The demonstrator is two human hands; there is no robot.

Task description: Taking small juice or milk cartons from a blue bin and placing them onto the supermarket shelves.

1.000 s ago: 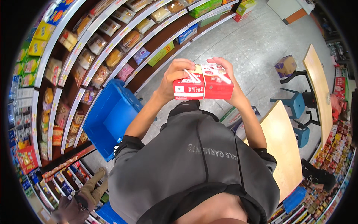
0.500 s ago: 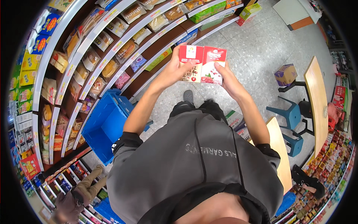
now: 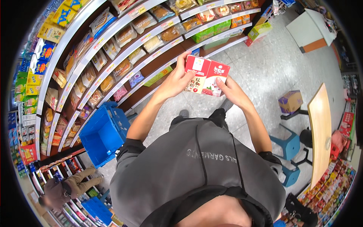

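Out in front of my chest I hold a red carton (image 3: 207, 80) with both hands. Two printed panels face me, one red and cream, the other red and white, with fruit pictures low down. Whether they are two faces of one box or two boxes side by side, I cannot tell. My left hand (image 3: 180, 78) wraps the left edge, its thumb across the cream panel. On the other side my right hand (image 3: 231, 90) grips the right edge, thumb on the white panel. The fingers behind the carton are hidden.
Shelves of packaged bread (image 3: 123, 68) curve along the left. A blue crate (image 3: 104, 132) stands beside them. To the right are a wooden table (image 3: 320, 136), blue stools (image 3: 286, 143) and a cardboard box (image 3: 290, 102). Another person (image 3: 62, 189) is at the lower left.
The carton now tilts clockwise and sits slightly lower in view, still in both hands. My feet have shifted, and the shelves and table appear at changed places around me.
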